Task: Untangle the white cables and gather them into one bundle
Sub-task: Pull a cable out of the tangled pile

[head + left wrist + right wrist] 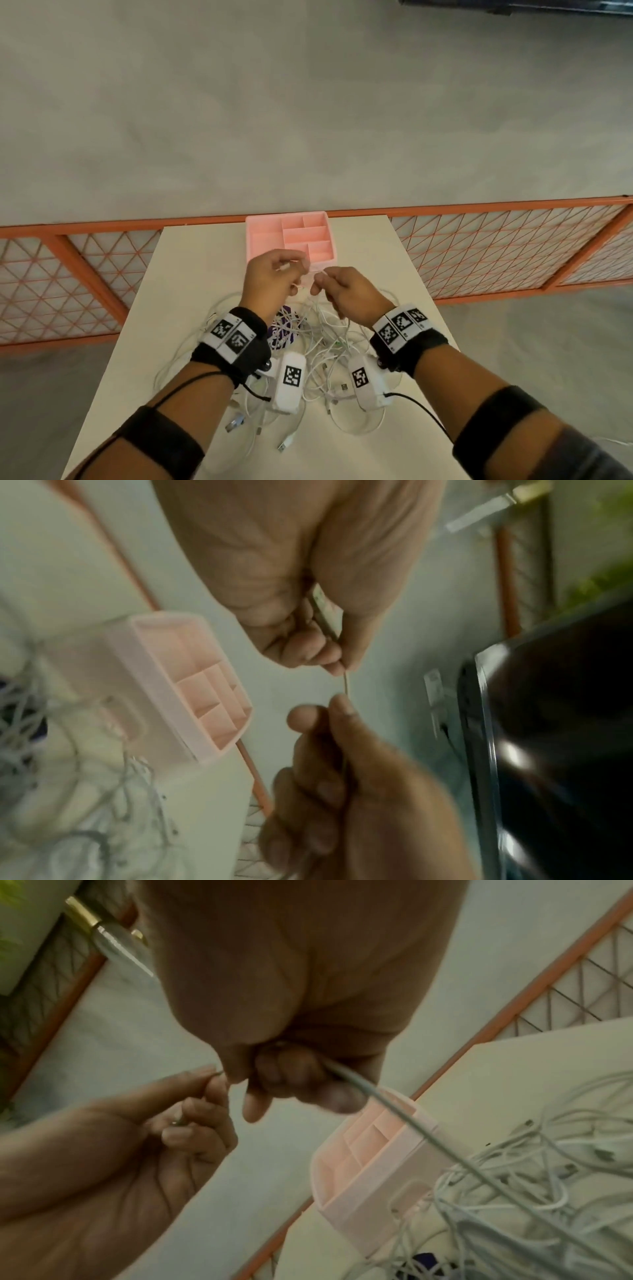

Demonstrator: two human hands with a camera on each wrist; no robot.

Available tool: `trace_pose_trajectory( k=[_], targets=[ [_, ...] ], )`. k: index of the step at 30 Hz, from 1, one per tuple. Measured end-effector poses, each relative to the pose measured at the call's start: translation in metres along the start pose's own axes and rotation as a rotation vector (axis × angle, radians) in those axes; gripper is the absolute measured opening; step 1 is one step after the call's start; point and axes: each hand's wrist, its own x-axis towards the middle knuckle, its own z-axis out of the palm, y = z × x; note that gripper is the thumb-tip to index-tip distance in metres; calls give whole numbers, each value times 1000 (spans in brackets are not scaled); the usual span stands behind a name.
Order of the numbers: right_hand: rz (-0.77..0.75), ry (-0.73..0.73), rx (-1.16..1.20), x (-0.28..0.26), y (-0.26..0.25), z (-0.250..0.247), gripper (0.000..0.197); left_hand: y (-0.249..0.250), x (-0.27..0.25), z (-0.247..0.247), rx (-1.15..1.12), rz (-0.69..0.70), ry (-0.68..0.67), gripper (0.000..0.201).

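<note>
White table (pixel 191 274) fills the lower middle of the head view, an orange mesh fence (pixel 496 246) running behind it across a grey floor. At the table's far edge sits a pink compartment tray (pixel 263 240), several dividers, nothing visible inside.

Nearer the person, there's the tangle: the white cables (pixel 325 346) lie in a loose heap on the table between the two forearms, thin round cords looping over and under each other, a few wide loops straying off to the near side. Silver USB plugs poke out at the near edge, one USB plug (pixel 343 387) in the heap's middle. Something purple (pixel 279 337) shows under the strands on the left side; can't tell what it is.

Both hands are up above the heap, close together, just in front of the tray. Left hand (pixel 270 274) has fingers curled in, thumb and forefinger pinching a single cable, with a connector end tucked in the fist in the left wrist view. Right hand (pixel 342 291) pinches the same strand just beside it, a short taut stretch between the two pinches. From the right fist the cord drops slanting down into the pile.
</note>
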Motion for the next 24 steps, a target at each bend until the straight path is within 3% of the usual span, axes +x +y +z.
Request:
trace_pose_trajectory(
  k=[3, 7, 12, 15, 18, 24],
  targets=[
    [-64, 31, 87, 4, -7, -1, 40, 13, -1, -11, -463, -201, 5, 5],
    [-122, -53, 18, 2, -13, 6, 49, 20, 3, -10, -656, -283, -71, 15],
    [-133, -22, -40, 4, -7, 10, 46, 23, 2, 0, -413, -207, -118, 31],
    [-116, -24, -188, 0, 7, -2, 45, 26, 8, -3, -347, -97, 48, 34],
    [-62, -39, -421, -12, 31, -27, 44, 22, 17, -14, -143, 30, 218, 36],
    [219, -19, -721, -43, 93, -97, 45, -7, 25, -40, 318, 250, 306, 37]
  ],
)
